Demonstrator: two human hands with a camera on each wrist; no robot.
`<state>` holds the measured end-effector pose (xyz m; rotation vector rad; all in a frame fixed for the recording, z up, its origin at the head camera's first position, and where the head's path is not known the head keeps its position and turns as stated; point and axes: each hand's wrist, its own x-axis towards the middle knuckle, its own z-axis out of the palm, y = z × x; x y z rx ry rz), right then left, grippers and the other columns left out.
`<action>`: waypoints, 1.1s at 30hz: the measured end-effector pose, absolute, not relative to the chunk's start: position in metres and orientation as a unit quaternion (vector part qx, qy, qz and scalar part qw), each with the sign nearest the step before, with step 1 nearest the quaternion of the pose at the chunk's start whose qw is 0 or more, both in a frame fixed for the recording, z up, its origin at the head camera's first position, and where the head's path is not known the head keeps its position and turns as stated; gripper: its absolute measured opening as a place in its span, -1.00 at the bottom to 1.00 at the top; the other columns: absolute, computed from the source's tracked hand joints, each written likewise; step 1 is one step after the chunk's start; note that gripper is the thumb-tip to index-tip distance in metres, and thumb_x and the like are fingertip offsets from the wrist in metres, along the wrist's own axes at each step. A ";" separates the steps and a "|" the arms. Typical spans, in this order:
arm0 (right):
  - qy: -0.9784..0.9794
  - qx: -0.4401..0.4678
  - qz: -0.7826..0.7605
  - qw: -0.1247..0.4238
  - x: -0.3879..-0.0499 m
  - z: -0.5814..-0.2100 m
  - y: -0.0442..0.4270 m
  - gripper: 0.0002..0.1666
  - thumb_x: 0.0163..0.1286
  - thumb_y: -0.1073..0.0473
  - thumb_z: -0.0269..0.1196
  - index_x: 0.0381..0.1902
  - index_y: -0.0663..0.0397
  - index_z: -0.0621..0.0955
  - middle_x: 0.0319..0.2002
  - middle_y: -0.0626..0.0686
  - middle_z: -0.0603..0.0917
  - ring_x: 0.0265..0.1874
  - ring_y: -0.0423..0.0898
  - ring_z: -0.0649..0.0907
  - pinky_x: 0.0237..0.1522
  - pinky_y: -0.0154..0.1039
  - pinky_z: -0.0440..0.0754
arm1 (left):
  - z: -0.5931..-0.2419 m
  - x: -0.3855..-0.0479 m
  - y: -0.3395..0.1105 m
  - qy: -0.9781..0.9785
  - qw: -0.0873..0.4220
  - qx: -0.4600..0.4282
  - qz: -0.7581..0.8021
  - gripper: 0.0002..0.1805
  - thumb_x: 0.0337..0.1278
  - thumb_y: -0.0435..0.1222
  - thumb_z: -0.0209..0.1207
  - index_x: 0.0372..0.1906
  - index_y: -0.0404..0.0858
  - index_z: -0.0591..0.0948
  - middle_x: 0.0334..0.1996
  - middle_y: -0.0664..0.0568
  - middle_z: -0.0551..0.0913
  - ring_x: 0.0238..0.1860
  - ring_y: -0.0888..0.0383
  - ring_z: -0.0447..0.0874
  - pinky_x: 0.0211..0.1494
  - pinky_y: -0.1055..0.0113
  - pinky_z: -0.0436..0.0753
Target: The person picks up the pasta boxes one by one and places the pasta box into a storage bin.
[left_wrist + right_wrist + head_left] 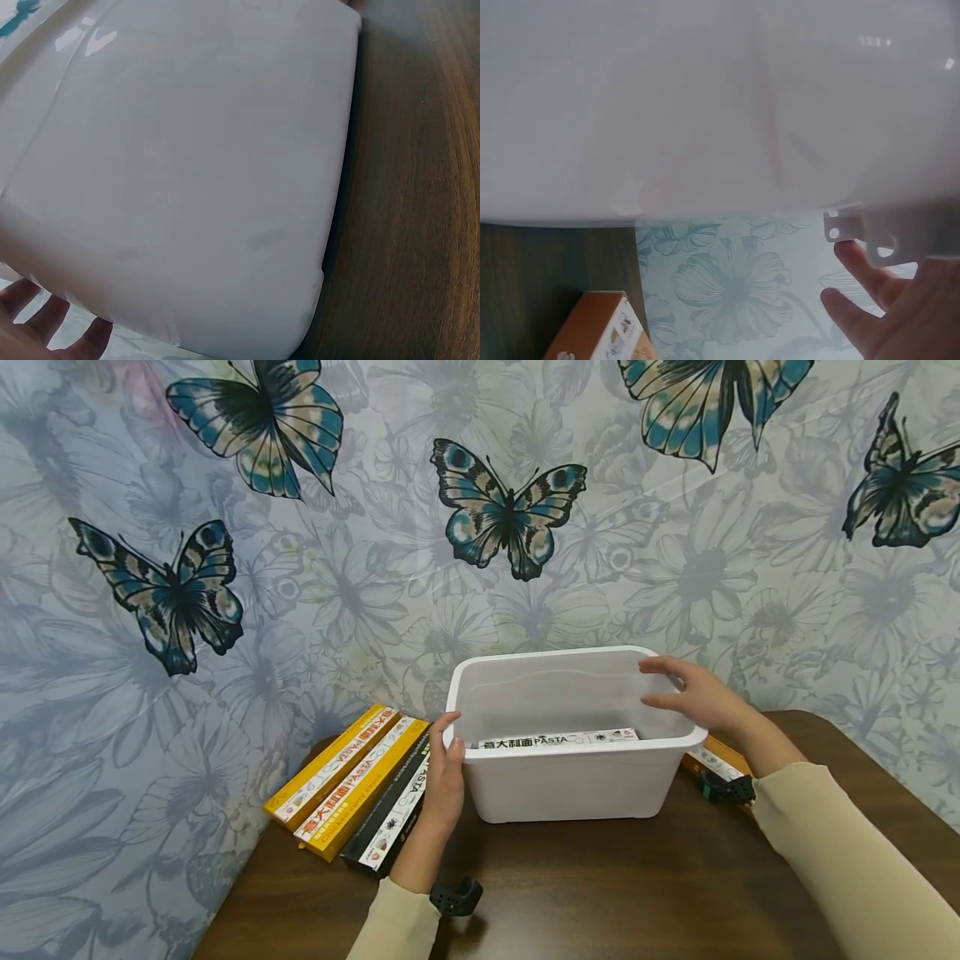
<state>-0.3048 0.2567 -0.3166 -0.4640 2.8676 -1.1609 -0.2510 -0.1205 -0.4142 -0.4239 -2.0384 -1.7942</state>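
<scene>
White plastic bin (573,789) is standing on the table; taking its middle as the dial centre. Left hand (442,785) is gripping the rim between 8 and 9 o'clock; right hand (697,693) is gripping it between 2 and 3, two digits reaching over into the bin. A white pasta box (558,740) is lying inside, along the 6 o'clock wall.

Handling (judged): walls looking stiff, load probably light, smooth faces likely slippery; the overhanging rim at 9 and 3 is offering the surest hold. Inner box could be sliding if tilted.

Surface: dark wood-grain table (585,885). Two yellow boxes (352,777) and a black box (390,810) are lying between 8 and 9; an orange box (714,763) just past 3. Room: floral wall covering (337,610) with teal butterflies (510,518) is filling 12.
</scene>
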 end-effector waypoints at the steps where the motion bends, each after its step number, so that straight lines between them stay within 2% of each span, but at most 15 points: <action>1: 0.914 -0.148 -0.378 0.004 -0.305 -0.318 0.257 -0.17 0.38 -0.12 0.29 0.46 0.14 0.31 0.48 0.29 0.29 0.52 0.35 0.12 0.41 0.42 0.08 | -0.415 -0.251 -0.121 -0.727 0.195 -0.151 -0.640 -0.48 0.42 -0.04 -0.19 0.41 -0.05 0.20 0.42 -0.21 0.28 0.38 -0.14 0.30 0.40 -0.17 0.19; 9: 0.892 -0.153 -0.424 -0.039 -0.303 -0.326 0.262 -0.29 0.48 -0.06 0.19 0.43 0.17 0.34 0.44 0.29 0.35 0.49 0.35 0.19 0.38 0.42 0.14 | -0.415 -0.252 -0.120 -0.729 0.189 -0.147 -0.641 -0.49 0.43 -0.05 -0.20 0.41 -0.03 0.20 0.45 -0.27 0.24 0.41 -0.20 0.25 0.44 -0.19 0.15; 13: 0.883 -0.135 -0.443 -0.077 -0.299 -0.333 0.263 -0.33 0.53 -0.07 0.11 0.45 0.13 0.33 0.43 0.29 0.38 0.44 0.37 0.26 0.29 0.39 0.32 | -0.414 -0.252 -0.120 -0.729 0.191 -0.146 -0.640 -0.49 0.43 -0.06 -0.20 0.40 -0.04 0.21 0.44 -0.24 0.25 0.41 -0.21 0.26 0.44 -0.18 0.16; 15: 0.879 -0.120 -0.450 -0.101 -0.297 -0.337 0.264 -0.36 0.55 -0.06 0.07 0.45 0.10 0.35 0.41 0.28 0.41 0.40 0.34 0.34 0.19 0.22 0.52 | -0.414 -0.251 -0.120 -0.730 0.195 -0.148 -0.638 -0.50 0.43 -0.07 -0.20 0.39 -0.06 0.21 0.43 -0.21 0.28 0.39 -0.20 0.28 0.43 -0.15 0.18; 18: 0.873 -0.103 -0.456 -0.141 -0.292 -0.341 0.264 -0.42 0.56 -0.04 0.04 0.42 0.10 0.40 0.36 0.28 0.47 0.21 -0.08 0.54 0.00 -0.25 0.63 | -0.413 -0.251 -0.120 -0.732 0.202 -0.150 -0.633 -0.51 0.43 -0.09 -0.20 0.38 -0.08 0.21 0.40 -0.18 0.32 0.37 -0.19 0.31 0.41 -0.11 0.22; 20: 0.867 -0.094 -0.461 -0.162 -0.289 -0.344 0.264 -0.44 0.56 -0.02 0.04 0.39 0.11 0.43 0.32 0.28 0.50 0.06 -0.34 0.53 -0.14 -0.49 0.55 | -0.414 -0.251 -0.120 -0.735 0.206 -0.149 -0.629 -0.51 0.42 -0.09 -0.20 0.38 -0.08 0.22 0.38 -0.18 0.34 0.35 -0.17 0.33 0.39 -0.09 0.24; 22: 0.862 -0.082 -0.467 -0.180 -0.286 -0.346 0.265 -0.45 0.55 -0.03 0.05 0.37 0.10 0.45 0.30 0.25 0.52 -0.05 -0.54 0.43 -0.19 -0.58 0.50 | -0.414 -0.251 -0.120 -0.737 0.208 -0.149 -0.626 -0.51 0.42 -0.09 -0.20 0.38 -0.08 0.22 0.38 -0.18 0.34 0.34 -0.18 0.34 0.38 -0.09 0.25; 26: 0.859 -0.053 -0.468 -0.199 -0.278 -0.350 0.265 -0.46 0.54 -0.05 0.05 0.36 0.04 0.45 0.30 0.18 0.52 -0.03 -0.52 0.42 -0.12 -0.51 0.46 | -0.414 -0.251 -0.120 -0.738 0.208 -0.150 -0.624 -0.51 0.42 -0.07 -0.20 0.38 -0.06 0.22 0.38 -0.19 0.34 0.34 -0.17 0.35 0.37 -0.11 0.25; 30: 0.862 -0.032 -0.458 -0.214 -0.267 -0.352 0.267 -0.49 0.53 -0.07 0.04 0.33 -0.05 0.49 0.28 0.14 0.54 -0.06 -0.53 0.44 -0.16 -0.50 0.48 | -0.414 -0.252 -0.120 -0.737 0.205 -0.152 -0.625 -0.50 0.42 -0.06 -0.20 0.38 -0.06 0.22 0.39 -0.20 0.33 0.34 -0.20 0.34 0.36 -0.12 0.26; 33: 0.859 -0.035 -0.461 -0.221 -0.259 -0.357 0.269 -0.50 0.52 -0.06 0.06 0.32 -0.06 0.51 0.28 0.09 0.55 -0.09 -0.57 0.47 -0.23 -0.56 0.52 | -0.415 -0.253 -0.121 -0.738 0.205 -0.150 -0.625 -0.51 0.42 -0.07 -0.20 0.38 -0.06 0.22 0.39 -0.22 0.32 0.35 -0.23 0.32 0.36 -0.13 0.25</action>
